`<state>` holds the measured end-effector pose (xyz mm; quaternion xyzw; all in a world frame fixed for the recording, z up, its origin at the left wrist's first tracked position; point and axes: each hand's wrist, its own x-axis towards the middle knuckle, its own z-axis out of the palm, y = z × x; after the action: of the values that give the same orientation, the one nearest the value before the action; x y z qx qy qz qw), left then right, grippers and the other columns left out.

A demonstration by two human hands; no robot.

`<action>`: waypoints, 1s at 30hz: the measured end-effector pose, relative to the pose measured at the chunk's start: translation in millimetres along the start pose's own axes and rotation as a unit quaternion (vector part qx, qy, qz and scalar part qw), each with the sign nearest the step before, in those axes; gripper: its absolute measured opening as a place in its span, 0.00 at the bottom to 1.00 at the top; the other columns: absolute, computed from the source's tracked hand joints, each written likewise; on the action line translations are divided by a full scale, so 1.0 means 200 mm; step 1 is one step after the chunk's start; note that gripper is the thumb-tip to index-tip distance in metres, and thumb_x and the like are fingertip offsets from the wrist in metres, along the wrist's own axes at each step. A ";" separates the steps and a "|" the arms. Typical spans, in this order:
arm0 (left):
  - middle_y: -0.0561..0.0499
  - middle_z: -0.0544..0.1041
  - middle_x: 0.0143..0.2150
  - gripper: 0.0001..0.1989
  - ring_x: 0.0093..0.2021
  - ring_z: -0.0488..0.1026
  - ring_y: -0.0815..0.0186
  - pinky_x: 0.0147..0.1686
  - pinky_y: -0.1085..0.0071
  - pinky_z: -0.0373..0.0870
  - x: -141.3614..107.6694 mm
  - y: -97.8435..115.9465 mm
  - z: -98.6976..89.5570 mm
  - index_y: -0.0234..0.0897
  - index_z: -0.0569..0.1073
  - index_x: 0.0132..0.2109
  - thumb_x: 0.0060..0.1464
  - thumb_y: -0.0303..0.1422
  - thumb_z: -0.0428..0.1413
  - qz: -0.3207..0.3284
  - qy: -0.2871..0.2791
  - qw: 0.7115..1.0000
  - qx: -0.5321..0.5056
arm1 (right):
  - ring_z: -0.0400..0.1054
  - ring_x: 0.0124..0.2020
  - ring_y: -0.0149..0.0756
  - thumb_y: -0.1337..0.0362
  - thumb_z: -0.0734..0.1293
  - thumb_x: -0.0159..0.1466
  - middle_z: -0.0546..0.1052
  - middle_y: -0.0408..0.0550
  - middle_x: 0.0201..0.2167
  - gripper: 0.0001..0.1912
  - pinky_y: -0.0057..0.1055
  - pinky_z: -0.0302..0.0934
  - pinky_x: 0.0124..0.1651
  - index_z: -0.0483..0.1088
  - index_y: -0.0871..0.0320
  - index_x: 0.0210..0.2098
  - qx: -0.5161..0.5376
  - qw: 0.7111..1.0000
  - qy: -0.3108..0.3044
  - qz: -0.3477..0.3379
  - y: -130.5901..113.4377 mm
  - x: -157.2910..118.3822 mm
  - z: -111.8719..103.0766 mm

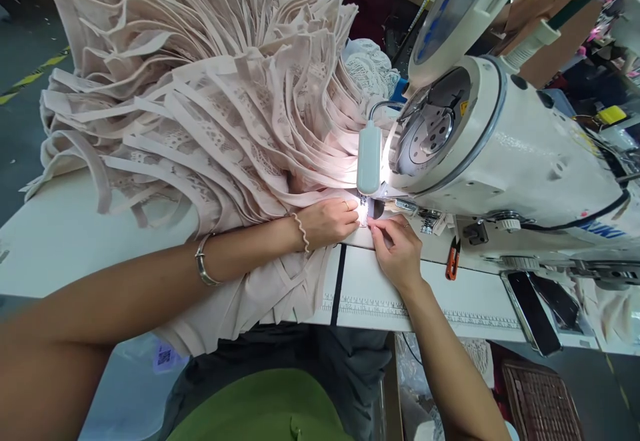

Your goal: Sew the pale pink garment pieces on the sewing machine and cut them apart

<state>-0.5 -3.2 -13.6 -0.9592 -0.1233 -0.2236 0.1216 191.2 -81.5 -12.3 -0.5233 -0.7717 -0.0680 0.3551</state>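
A white sewing machine (505, 141) stands at the right, its lamp (369, 159) lighting the needle area. Just left of the needle, my left hand (333, 222) has its fingers closed on pale pink fabric (240, 114), which is heaped in many layers across the table and hangs over the front edge. My right hand (399, 249) is at the right of the needle, thumb and forefinger pinched together at the fabric's edge. What lies between those fingertips is too small to make out.
Orange-handled snips (453, 259) and a phone (533, 311) lie to the right on the white table (370, 281), which has a printed ruler along its front. White lace (370, 67) is piled behind the lamp. A brown woven basket (543, 401) sits below at the right.
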 end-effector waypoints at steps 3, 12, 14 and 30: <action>0.47 0.74 0.31 0.17 0.35 0.68 0.64 0.36 0.67 0.63 -0.01 0.00 0.01 0.32 0.75 0.36 0.67 0.23 0.43 -0.011 0.016 1.000 0.001 | 0.72 0.34 0.35 0.71 0.62 0.65 0.81 0.44 0.32 0.11 0.33 0.65 0.40 0.75 0.54 0.38 0.000 1.000 -0.002 -0.029 0.00 0.00 0.00; 0.47 0.75 0.31 0.18 0.36 0.69 0.65 0.37 0.69 0.66 -0.02 0.01 0.01 0.32 0.75 0.34 0.67 0.22 0.43 -0.004 0.039 0.999 0.012 | 0.73 0.34 0.34 0.76 0.58 0.60 0.82 0.42 0.36 0.20 0.34 0.65 0.41 0.79 0.53 0.38 -0.021 0.998 0.007 -0.061 0.02 -0.02 0.00; 0.46 0.75 0.32 0.18 0.37 0.70 0.64 0.38 0.69 0.67 -0.01 0.01 0.01 0.32 0.76 0.35 0.67 0.22 0.43 -0.002 0.034 0.999 -0.001 | 0.73 0.36 0.34 0.76 0.59 0.60 0.82 0.42 0.39 0.19 0.34 0.66 0.42 0.79 0.53 0.38 -0.030 0.997 0.000 -0.070 0.02 -0.02 -0.01; 0.37 0.70 0.60 0.19 0.64 0.64 0.54 0.60 0.58 0.66 -0.09 -0.01 -0.02 0.29 0.68 0.54 0.57 0.17 0.47 -0.073 -0.048 0.990 -0.114 | 0.71 0.49 0.37 0.76 0.59 0.65 0.80 0.44 0.45 0.20 0.41 0.61 0.54 0.80 0.49 0.37 -0.031 0.998 -0.059 -0.020 0.04 -0.03 -0.01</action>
<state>-17.7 -6.2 -18.3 -0.9647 -0.1728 -0.1983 -0.0115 199.6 -83.3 -15.9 -0.5211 -0.7993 -0.0680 0.2916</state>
